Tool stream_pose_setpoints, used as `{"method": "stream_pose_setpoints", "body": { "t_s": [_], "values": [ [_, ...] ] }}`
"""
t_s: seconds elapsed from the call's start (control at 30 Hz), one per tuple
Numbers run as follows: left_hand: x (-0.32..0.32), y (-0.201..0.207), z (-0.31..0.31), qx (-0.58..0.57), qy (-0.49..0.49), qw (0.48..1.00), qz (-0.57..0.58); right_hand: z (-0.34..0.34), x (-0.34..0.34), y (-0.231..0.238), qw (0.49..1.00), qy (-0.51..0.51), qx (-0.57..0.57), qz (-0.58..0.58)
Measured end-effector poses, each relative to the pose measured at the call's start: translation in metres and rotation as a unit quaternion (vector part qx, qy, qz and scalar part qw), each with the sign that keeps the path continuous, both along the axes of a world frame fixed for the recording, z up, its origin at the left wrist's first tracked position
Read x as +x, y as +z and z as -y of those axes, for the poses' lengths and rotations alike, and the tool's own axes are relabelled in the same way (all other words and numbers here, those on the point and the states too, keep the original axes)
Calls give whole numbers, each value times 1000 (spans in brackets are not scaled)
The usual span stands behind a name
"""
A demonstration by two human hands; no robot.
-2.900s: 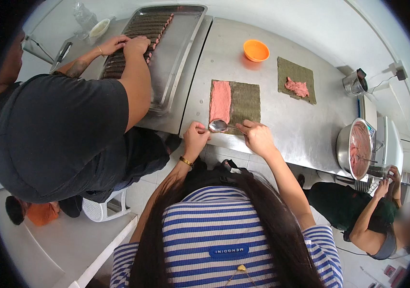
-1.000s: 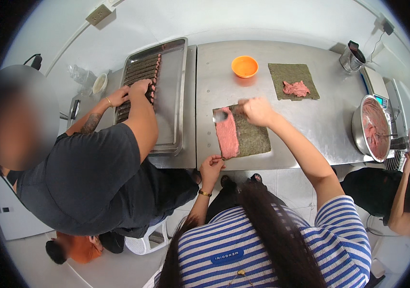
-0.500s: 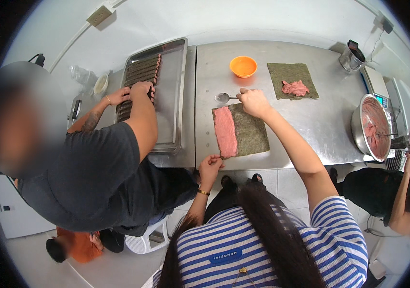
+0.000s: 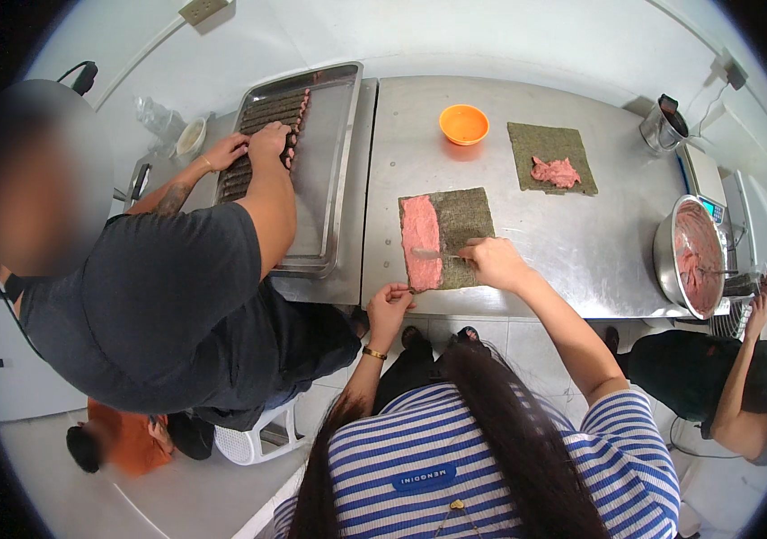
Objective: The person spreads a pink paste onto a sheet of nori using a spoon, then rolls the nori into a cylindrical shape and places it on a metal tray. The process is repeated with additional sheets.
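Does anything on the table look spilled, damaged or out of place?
Nothing clearly stands out: the pink strip lies on its green sheet, the rough pink mound sits on the other sheet, and the orange bowl stands upright.

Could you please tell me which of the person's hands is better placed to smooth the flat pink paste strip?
Probably the right hand: it holds the silver metal spoon at the paste strip. The left hand is at the near-left corner of the dark-green rectangular sheet.
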State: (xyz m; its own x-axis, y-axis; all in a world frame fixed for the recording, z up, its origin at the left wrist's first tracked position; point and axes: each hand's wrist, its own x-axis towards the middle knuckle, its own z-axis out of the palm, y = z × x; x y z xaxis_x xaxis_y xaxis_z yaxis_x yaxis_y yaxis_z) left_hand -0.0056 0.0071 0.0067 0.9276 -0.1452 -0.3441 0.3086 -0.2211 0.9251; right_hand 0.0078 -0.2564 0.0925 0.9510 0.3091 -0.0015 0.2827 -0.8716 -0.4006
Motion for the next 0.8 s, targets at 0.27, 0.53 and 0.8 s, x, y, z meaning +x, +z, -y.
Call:
{"method": "stream_pose_setpoints", "body": {
  "t_s": [0.27, 0.53, 0.8],
  "values": [
    [-2, 3, 2, -33, 25, 999, 2, 10, 8, 14, 958, -230, 169, -38],
    [1, 2, 0, -39, 4, 999, -19, -13, -45, -1, 990, -115, 63, 57],
    [1, 0, 1, -18, 4, 1000, 4, -8, -24, -3, 997, -20, -38, 64]
  ]
}}
